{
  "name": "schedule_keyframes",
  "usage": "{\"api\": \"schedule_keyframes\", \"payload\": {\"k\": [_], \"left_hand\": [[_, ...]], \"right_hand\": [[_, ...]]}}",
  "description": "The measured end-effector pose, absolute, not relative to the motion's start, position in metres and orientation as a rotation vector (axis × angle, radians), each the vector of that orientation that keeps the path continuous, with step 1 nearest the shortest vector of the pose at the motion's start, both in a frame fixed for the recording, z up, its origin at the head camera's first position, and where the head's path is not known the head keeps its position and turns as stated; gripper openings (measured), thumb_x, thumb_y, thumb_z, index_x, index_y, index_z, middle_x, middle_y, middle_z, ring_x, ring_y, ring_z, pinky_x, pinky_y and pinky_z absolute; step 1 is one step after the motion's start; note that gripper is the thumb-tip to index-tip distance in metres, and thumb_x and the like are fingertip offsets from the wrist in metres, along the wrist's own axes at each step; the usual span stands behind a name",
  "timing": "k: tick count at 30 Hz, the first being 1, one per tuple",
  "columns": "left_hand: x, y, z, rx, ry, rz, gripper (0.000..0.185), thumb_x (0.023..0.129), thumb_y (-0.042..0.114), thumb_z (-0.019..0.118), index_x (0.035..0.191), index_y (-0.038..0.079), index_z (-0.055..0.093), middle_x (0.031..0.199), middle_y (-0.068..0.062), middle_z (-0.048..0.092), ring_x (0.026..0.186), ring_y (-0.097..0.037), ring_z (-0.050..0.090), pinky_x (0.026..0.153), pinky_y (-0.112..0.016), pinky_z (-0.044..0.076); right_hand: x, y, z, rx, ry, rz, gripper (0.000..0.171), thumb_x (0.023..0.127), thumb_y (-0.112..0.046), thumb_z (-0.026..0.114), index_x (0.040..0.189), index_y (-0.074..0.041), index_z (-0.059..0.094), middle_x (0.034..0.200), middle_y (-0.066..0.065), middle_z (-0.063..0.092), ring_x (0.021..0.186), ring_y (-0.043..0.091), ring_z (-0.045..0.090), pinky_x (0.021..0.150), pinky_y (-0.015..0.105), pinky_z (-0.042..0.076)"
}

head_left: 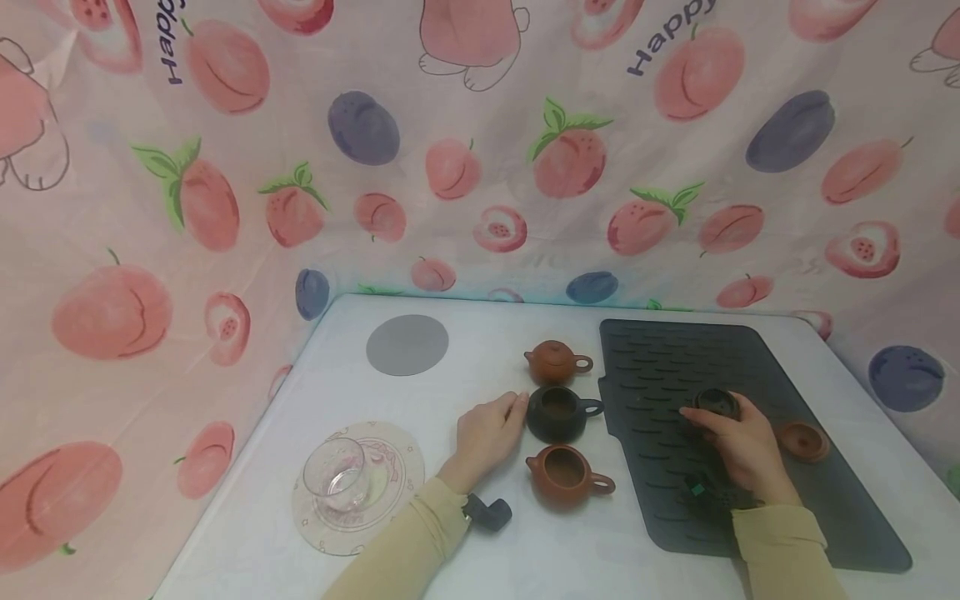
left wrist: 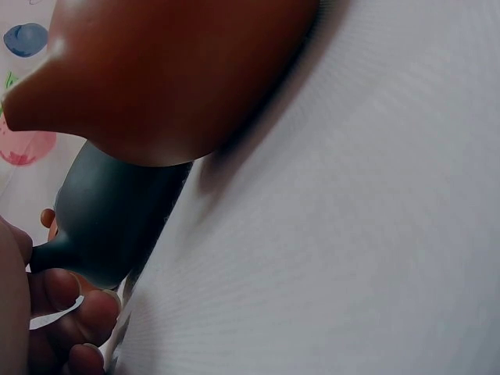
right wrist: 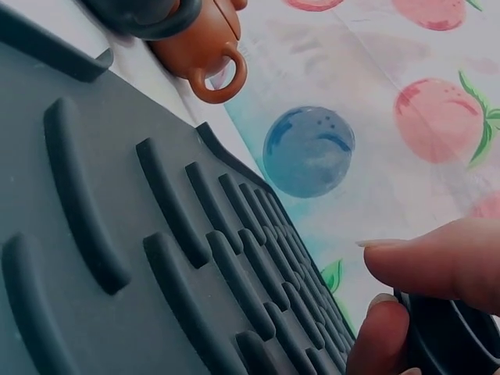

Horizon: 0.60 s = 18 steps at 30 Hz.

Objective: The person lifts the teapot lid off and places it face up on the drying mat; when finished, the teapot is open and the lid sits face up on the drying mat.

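Note:
A black teapot (head_left: 556,421) without its lid stands on the table between two reddish-brown teapots. My left hand (head_left: 486,435) is at its spout, which sits between thumb and fingers (left wrist: 58,291) in the left wrist view. The near brown teapot (head_left: 566,477) is lidless too, its spout pointing left, while the far brown teapot (head_left: 552,362) has its lid on. Over the dark ridged mat (head_left: 637,358), my right hand (head_left: 750,442) holds a small round black lid (head_left: 717,403) by its edge. A brown lid (head_left: 805,441) lies on the mat beside that hand.
To the left, a clear glass cup (head_left: 335,475) stands on a round patterned placemat (head_left: 397,517). A grey disc (head_left: 407,344) lies at the back left. Fruit-printed cloth (head_left: 465,233) walls the table's back and sides.

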State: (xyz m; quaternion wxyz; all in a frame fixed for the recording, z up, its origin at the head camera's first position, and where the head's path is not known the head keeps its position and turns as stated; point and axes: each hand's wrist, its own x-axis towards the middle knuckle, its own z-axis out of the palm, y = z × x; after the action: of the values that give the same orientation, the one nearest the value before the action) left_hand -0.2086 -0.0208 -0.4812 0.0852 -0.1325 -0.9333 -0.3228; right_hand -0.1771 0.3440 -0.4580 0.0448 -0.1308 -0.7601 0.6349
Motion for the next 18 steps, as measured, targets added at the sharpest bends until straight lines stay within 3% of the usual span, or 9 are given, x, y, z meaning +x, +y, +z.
{"api": "schedule_keyframes", "payload": {"k": [10, 18], "left_hand": [[-0.2085, -0.0204, -0.4809, -0.395, -2.781, -0.948, 0.043, 0.109, 0.045, 0.042, 0.073, 0.022, 0.049, 0.058, 0.005, 0.041, 0.058, -0.016, 0.047, 0.055, -0.030, 0.033], [-0.2078, -0.0207, -0.4804, -0.401, -2.772, -0.951, 0.043, 0.109, 0.045, 0.042, 0.073, 0.022, 0.049, 0.058, 0.005, 0.041, 0.057, -0.015, 0.046, 0.054, -0.030, 0.032]], "right_hand": [[-0.1777, 0.3430, -0.4592, -0.508, -2.483, 1.682, 0.072, 0.095, -0.022, 0.077, 0.145, 0.007, 0.035, 0.131, 0.017, 0.048, 0.087, 0.005, 0.055, 0.071, 0.021, 0.049], [-0.1758, 0.3408, -0.4571, -0.562, -2.481, 1.593, 0.070, 0.093, -0.022, 0.077, 0.144, 0.006, 0.037, 0.135, 0.020, 0.048, 0.087, 0.008, 0.055, 0.068, 0.021, 0.049]]}}
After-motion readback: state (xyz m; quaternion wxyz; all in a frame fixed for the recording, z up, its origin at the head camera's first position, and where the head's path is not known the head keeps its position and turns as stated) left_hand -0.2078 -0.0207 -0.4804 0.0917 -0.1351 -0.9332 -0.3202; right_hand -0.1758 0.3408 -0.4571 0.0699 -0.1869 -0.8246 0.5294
